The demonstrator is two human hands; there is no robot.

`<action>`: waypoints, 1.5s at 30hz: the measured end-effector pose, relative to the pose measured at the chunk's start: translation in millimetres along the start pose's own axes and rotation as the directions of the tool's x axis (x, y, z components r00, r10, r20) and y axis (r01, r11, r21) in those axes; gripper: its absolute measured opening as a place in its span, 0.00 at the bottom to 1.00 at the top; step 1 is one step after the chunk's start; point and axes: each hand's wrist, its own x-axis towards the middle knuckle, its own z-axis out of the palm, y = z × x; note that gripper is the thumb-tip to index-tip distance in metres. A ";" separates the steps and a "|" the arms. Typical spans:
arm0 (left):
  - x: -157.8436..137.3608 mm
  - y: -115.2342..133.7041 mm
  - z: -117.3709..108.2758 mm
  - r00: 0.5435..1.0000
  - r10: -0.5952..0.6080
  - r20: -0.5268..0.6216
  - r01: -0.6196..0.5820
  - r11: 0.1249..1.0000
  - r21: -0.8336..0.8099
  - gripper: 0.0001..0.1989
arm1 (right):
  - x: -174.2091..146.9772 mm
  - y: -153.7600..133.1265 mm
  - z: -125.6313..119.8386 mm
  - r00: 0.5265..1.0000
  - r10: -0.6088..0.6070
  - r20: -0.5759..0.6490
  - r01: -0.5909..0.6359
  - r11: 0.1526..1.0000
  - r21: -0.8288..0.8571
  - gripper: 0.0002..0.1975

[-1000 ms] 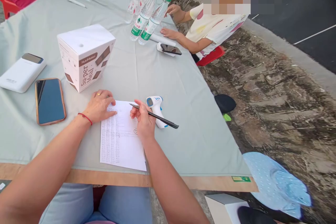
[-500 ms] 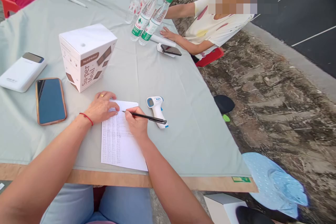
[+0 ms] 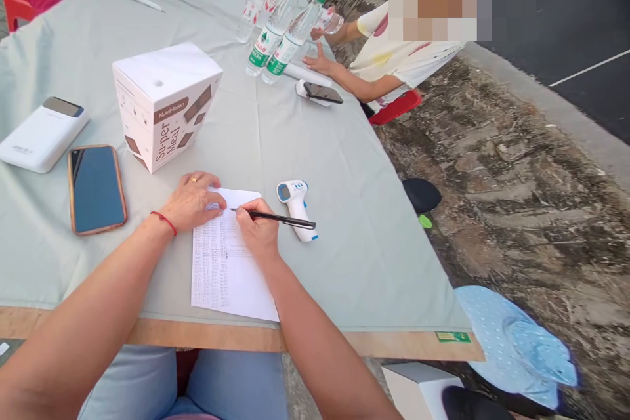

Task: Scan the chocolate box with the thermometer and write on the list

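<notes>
A white sheet of paper [image 3: 241, 275] with columns of handwritten entries lies on the cloth in front of me. My left hand [image 3: 197, 200] rests on its upper left corner, fingers apart and pressing down, with a ring and a red cord bracelet. Pinched in my right hand [image 3: 259, 230] is a black pen [image 3: 283, 217], its tip at the sheet near the top. Just right of that hand lies a white and blue infrared thermometer [image 3: 295, 203], partly behind the pen. A white box [image 3: 167, 105] marked "Su-per Meal" stands beyond my left hand.
Left are a phone [image 3: 97, 190] and a white power bank [image 3: 44, 134]. Green-capped water bottles [image 3: 280, 56] and another phone [image 3: 322, 93] stand or lie farther back. A person [image 3: 388, 59] at the table's right side holds a bottle. A blue hat [image 3: 516, 341] hangs beyond the table edge [image 3: 354, 339].
My hands, the pen and the paper stay practically in place. The other person's far hand now shows with a clear bottle in it, and their near hand has lifted its fingers slightly.
</notes>
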 end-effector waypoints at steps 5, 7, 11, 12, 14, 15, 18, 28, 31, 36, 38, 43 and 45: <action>-0.5 0.6 -0.6 1.000 -0.001 0.007 0.000 1.000 0.003 0.08 | -0.3 0.8 0.0 0.999 -0.008 0.033 0.008 1.000 -0.007 0.09; -0.5 0.7 -0.4 1.000 -0.005 0.006 0.005 1.000 0.000 0.08 | -0.2 0.6 0.0 0.999 -0.003 0.045 0.004 1.000 -0.006 0.09; -0.2 0.3 0.4 1.000 -0.002 0.003 0.002 1.000 -0.002 0.08 | -0.3 0.2 0.2 0.999 -0.004 0.043 0.004 1.000 0.000 0.09; -0.2 0.2 0.6 1.000 -0.003 0.004 0.003 1.000 0.000 0.08 | -0.3 0.3 0.3 0.999 -0.004 0.042 0.004 1.000 0.000 0.09; -0.1 0.1 0.6 1.000 -0.005 0.005 0.005 1.000 0.003 0.08 | -0.3 0.6 0.5 0.999 0.000 0.044 0.001 1.000 -0.002 0.09; -0.1 0.2 0.6 1.000 -0.006 0.006 0.006 1.000 0.005 0.08 | -0.3 0.9 0.6 0.999 0.003 0.049 -0.002 1.000 -0.004 0.09; 0.0 0.5 0.1 1.000 -0.006 0.006 0.006 1.000 0.005 0.08 | -0.2 1.3 0.6 0.998 0.006 0.058 -0.006 1.000 -0.012 0.09; -0.3 0.7 -0.2 1.000 0.003 -0.002 -0.003 1.000 0.006 0.08 | -0.6 -0.4 0.4 0.998 -0.003 0.056 0.004 1.000 -0.013 0.09; 0.0 0.5 -0.2 1.000 0.001 0.002 -0.001 1.000 0.006 0.08 | -1.0 -0.8 0.4 0.999 0.006 0.051 -0.006 1.000 -0.016 0.09; -0.1 0.6 -0.7 1.000 -0.003 0.014 0.003 1.000 0.011 0.08 | -1.1 0.7 -0.1 1.000 0.003 0.017 -0.003 1.000 -0.002 0.09; -0.4 0.6 -0.8 1.000 0.001 0.011 -0.001 1.000 0.011 0.08 | -0.9 2.0 -0.4 1.000 0.000 0.013 0.000 1.000 -0.004 0.09; -0.6 0.5 -0.7 1.000 0.007 0.013 -0.007 1.000 0.008 0.09 | -0.7 4.0 -0.1 1.000 0.006 0.025 -0.005 1.000 -0.011 0.09; -0.4 0.6 -0.6 1.000 0.003 0.012 -0.003 1.000 0.009 0.09 | -0.9 3.9 0.4 1.000 0.003 0.022 -0.002 1.000 -0.014 0.09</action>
